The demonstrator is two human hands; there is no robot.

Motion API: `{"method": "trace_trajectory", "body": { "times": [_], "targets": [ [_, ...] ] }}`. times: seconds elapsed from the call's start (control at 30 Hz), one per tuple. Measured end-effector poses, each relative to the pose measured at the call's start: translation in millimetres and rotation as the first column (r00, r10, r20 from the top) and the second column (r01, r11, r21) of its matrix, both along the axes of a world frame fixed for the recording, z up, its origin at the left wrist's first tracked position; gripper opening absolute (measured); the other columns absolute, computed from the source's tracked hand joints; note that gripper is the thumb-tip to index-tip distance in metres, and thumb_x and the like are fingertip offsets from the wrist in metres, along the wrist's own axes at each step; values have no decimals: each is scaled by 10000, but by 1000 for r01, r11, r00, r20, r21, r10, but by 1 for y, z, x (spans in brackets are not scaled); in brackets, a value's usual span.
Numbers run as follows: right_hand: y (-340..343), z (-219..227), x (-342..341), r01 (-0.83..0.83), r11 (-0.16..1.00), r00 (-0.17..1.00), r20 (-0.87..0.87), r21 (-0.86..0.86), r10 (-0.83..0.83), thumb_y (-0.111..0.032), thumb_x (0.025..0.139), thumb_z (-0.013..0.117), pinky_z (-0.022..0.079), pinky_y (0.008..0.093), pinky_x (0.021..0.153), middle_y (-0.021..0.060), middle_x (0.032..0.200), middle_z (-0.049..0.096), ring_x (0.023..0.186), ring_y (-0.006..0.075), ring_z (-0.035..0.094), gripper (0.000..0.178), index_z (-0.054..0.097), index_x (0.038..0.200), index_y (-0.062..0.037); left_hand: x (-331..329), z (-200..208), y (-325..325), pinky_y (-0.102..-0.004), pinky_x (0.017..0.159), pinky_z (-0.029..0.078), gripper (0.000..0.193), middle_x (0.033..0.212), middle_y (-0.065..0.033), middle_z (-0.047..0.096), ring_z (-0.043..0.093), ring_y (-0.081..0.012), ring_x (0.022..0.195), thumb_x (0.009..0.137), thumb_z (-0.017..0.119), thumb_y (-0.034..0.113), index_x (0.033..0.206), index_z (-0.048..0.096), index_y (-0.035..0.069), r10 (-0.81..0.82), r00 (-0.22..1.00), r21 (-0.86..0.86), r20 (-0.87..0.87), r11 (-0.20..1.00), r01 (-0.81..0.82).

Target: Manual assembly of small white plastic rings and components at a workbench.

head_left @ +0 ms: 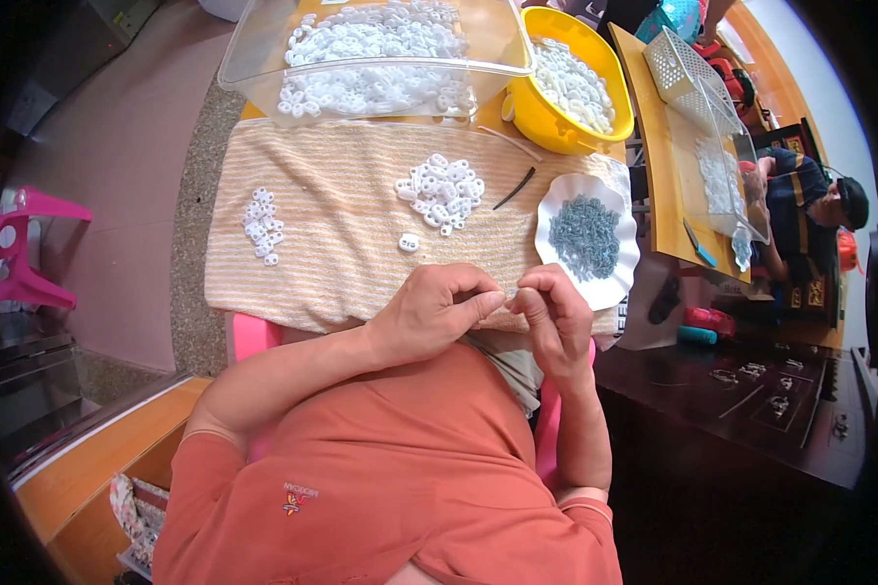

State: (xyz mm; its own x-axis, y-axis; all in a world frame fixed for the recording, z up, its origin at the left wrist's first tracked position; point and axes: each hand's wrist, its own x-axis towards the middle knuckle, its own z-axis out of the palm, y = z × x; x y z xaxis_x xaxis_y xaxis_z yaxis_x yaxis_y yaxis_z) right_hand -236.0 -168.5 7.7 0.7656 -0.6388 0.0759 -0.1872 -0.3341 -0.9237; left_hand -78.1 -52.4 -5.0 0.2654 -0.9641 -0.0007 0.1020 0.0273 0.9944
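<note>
My left hand and my right hand meet fingertip to fingertip above the near edge of a striped towel. Each one pinches; whatever lies between the fingers is too small to make out. Just beyond the left hand sits a single white plastic piece with holes. Farther back is a loose heap of similar white pieces, and a smaller group lies at the left. Beside my right hand, a white wavy-rimmed plate holds many small grey-blue pieces.
A clear bin and a yellow basket, both full of white pieces, stand at the back. A thin dark stick lies on the towel. To the right, a co-worker is at another table. A pink stool stands left.
</note>
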Motion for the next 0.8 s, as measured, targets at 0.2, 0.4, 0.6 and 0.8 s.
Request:
{"method": "trace_trajectory", "body": {
  "times": [0.2, 0.4, 0.6, 0.8],
  "targets": [
    [-34, 27, -4, 46, 745, 982, -108, -666, -157, 34, 863, 579, 461, 278, 620, 109, 851, 582, 695, 182, 573, 25, 578, 886, 24, 4, 1, 1, -210, 612, 456, 164, 762, 6, 585, 541, -50, 680, 930, 601, 154, 937, 644, -5, -66, 994, 76, -93, 994, 73],
    [-36, 23, -11, 15, 878, 994, -89, -479, -65, 40, 836, 624, 456, 235, 633, 85, 931, 600, 719, 122, 564, 186, 616, 1022, 28, 5, 1, 1, -208, 618, 461, 167, 771, 6, 589, 546, -52, 681, 931, 599, 154, 942, 643, -7, -102, 984, 76, -144, 991, 113],
    [-12, 11, 5, -193, 981, 980, 50, -27, 194, 60, 840, 634, 429, 186, 639, 95, 960, 580, 771, 93, 538, 167, 643, 1005, 37, 3, 0, 1, -215, 595, 469, 170, 779, -8, 614, 555, -60, 684, 924, 588, 135, 922, 652, -24, -148, 945, 5, -291, 988, 156],
    [-12, 12, 8, -274, 962, 961, 23, -1, 274, 54, 841, 631, 452, 193, 633, 111, 904, 585, 777, 118, 556, 98, 631, 939, 49, 9, -1, 4, -210, 657, 511, 164, 868, -23, 639, 588, -74, 758, 936, 581, 135, 985, 654, -4, -170, 883, 54, -438, 975, 214]
  ]
}}
